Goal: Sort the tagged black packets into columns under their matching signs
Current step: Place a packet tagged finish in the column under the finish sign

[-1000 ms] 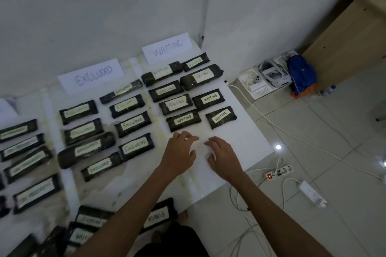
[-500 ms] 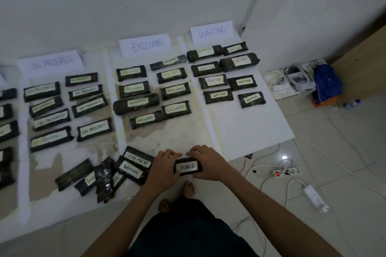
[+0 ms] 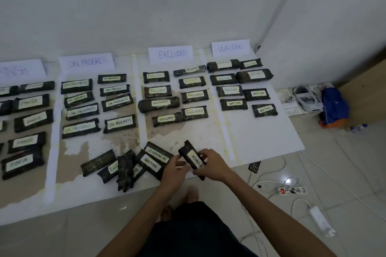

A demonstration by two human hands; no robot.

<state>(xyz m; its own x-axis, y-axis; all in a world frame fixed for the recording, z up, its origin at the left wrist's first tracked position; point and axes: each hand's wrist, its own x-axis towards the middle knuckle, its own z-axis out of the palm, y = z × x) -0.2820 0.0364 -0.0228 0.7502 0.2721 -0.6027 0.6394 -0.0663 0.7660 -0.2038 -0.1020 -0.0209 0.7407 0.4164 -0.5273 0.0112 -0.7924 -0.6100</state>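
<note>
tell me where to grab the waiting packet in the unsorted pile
Take the WAITING packet across its two long edges near the tagged middle, coming from above. It lies flat on top of the pile, tag up, so both edges are exposed. The left hand is closest.
</note>
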